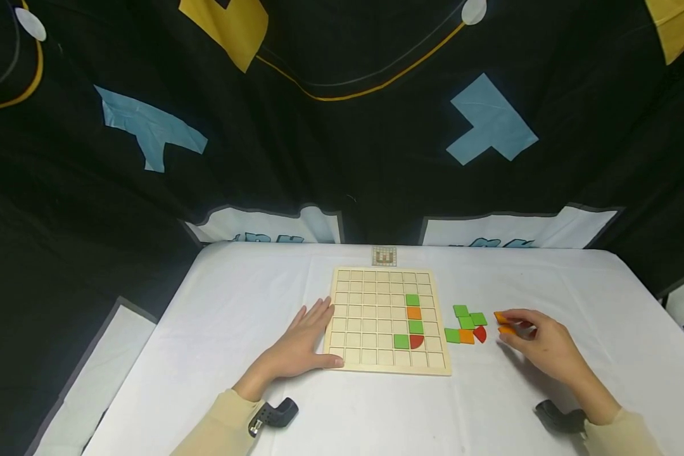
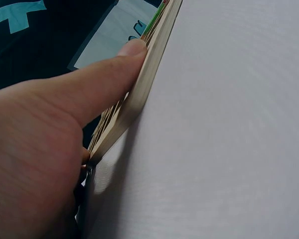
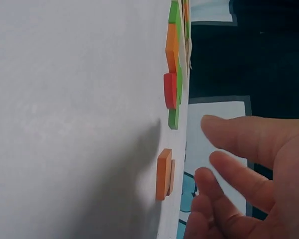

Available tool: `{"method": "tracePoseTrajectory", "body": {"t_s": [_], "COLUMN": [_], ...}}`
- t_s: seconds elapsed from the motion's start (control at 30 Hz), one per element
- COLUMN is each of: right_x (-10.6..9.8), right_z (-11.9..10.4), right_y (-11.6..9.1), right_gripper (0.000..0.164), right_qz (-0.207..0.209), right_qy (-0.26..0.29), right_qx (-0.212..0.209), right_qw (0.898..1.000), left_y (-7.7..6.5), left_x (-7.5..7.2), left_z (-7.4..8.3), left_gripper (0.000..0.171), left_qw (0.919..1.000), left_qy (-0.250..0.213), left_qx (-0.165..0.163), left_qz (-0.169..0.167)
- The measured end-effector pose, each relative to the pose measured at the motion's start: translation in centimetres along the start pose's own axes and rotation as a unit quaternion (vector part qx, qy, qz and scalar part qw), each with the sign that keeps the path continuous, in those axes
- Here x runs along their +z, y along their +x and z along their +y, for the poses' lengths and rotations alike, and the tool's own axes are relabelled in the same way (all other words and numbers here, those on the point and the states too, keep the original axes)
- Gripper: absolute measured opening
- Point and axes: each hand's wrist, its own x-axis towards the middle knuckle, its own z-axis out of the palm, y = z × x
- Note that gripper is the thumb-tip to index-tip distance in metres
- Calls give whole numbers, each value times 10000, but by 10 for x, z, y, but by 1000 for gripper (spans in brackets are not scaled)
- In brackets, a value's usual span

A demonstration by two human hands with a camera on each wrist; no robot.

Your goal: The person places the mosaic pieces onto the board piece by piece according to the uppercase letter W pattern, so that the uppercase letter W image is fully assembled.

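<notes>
A pale wooden grid board lies on the white table. My left hand rests along its left edge with fingers straight, the thumb on the rim near the front left corner. On the board's right half sit several green squares, an orange square and a red quarter-round tile. My right hand hovers to the right, fingers loosely bent and holding nothing. Just below it lie two orange tiles; the right wrist view shows a gap between them and the fingers.
Between board and right hand lie several loose green tiles, an orange tile and a red quarter-round piece. A small patterned card lies behind the board at the table's far edge. A dark curtain hangs behind.
</notes>
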Motion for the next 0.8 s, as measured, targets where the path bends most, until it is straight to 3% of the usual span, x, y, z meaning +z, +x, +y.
{"method": "tracePoseTrajectory", "body": {"t_s": [0.6, 0.8], "right_x": [-1, -1], "right_z": [10, 9], "right_y": [5, 6], "right_gripper": [49, 48], "right_qz": [-380, -440], "right_qy": [-164, -247], "right_qx": [991, 1047], "right_qw": [9942, 9932], "left_y": [0, 0], "left_x": [1, 1], "left_z": [-1, -1], "left_gripper": [109, 108], "left_qw": [10000, 10000], "left_qy": [-47, -43], "left_qx": [12, 36], "left_qz": [39, 47]}}
